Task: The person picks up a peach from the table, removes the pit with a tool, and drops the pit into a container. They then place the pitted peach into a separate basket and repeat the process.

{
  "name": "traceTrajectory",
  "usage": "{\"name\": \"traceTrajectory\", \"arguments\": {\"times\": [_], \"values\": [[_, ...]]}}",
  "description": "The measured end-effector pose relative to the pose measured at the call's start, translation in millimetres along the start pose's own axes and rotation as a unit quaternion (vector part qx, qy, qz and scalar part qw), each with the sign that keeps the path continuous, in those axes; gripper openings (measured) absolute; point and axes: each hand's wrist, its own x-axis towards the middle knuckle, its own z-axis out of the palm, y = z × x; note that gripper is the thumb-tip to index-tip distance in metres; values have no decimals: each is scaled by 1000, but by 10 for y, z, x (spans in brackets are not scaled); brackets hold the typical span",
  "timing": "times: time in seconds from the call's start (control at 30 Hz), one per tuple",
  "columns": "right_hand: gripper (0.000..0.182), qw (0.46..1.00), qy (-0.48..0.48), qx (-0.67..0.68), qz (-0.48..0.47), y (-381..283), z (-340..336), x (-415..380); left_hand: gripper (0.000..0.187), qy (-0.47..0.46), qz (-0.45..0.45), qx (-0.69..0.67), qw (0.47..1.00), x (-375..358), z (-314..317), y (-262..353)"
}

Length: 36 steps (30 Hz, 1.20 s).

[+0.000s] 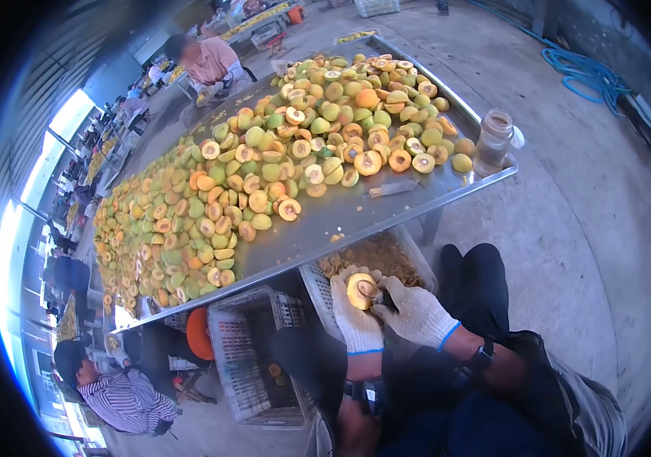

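Note:
My left hand [357,326], in a white knit glove with a blue cuff, cups a halved peach [357,292] with its cut yellow face up and the brown stone area showing. In a matching glove, my right hand [419,314] is closed at the right side of that half. Its fingers grip a small pitting tool [378,298], mostly hidden, whose dark tip meets the stone area. Below both hands stands a white crate [321,298] with brown stones and scraps [375,255] in it. A large heap of halved peaches [264,164] covers much of the metal table [303,236] ahead.
On the table's right corner stands a clear jar [494,141], and a clear-bladed or wrapped tool [392,188] lies nearby. A second crate [253,358] is at left. Co-workers sit at far left [127,396] and across the table [215,61]. A blue hose [584,72] lies coiled on the floor.

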Motion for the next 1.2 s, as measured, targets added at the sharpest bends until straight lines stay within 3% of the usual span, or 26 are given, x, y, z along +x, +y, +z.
{"name": "traceTrajectory", "arguments": {"times": [0.43, 0.67, 0.83, 0.9, 1.0, 1.07, 1.2], "values": [[45, 996, -60, -67, 20, -118, -51, -18, 48, 40, 18, 41, 998, -62, 61, 36], [44, 994, -59, -91, -29, -131, -33, -24, 46, 66, 25, 46, 996, -104, 102, 118], [42, 994, -37, -86, -49, -122, -43, -56, 43, 20, 72, 62, 995, -151, 181, 97], [64, 996, -48, -43, -61, -97, -31, -68, 42, 3, 87, 73, 994, -185, 237, 115], [59, 997, -44, -20, -60, -148, -77, -95, 39, 0, 91, 100, 991, -235, 321, 157], [58, 997, -46, 9, -57, -168, -93, -102, 61, -29, 109, 167, 980, -254, 303, 164], [54, 997, -48, 25, -48, -214, -104, -110, 63, -59, 105, 167, 979, -243, 285, 201]]}}
